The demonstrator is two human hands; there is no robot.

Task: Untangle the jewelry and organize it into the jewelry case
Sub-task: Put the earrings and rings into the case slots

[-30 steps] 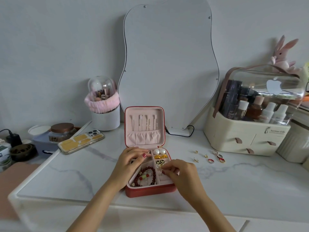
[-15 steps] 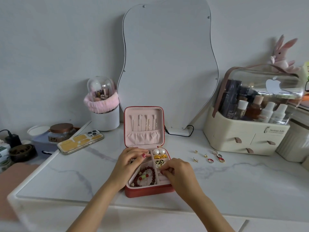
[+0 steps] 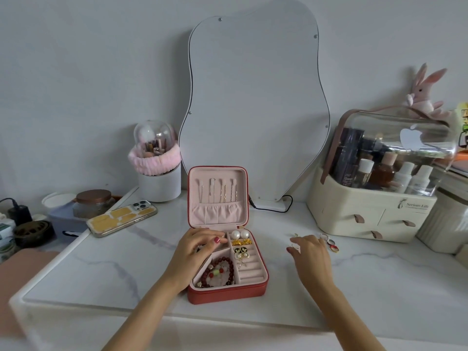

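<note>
So my right hand [image 3: 310, 257] has left the jewelry case [image 3: 228, 291] since half a second back and is now out over the marble tabletop [image 3: 126, 269], reaching toward the loose earrings [image 3: 331, 245] lying to the right of the case. Fingers are spread and relaxed, and I can't see anything held in them; fingertips sit right by the small gold bits, but I can't tell if they're touching. My left hand [image 3: 197, 252] hasn't budged, it's still resting on the back left corner of the open case, fingers lightly curved over the divider, not clearly gripping anything. Inside the case: two pearl earrings [image 3: 240, 234] in the back right compartment, gold pieces [image 3: 241, 241] just in front of them, black and gold studs [image 3: 240, 250] tucked at the top of the ring rolls, and a dark red bead bracelet [image 3: 219, 272] in the front left compartment. Lid stands upright with hair clips [image 3: 219, 190] hung inside. A phone [image 3: 121, 219] lies well off to the left, a cosmetics organizer [image 3: 374, 219] to the right, and a wavy mirror [image 3: 255, 97] leans on the wall behind.
</note>
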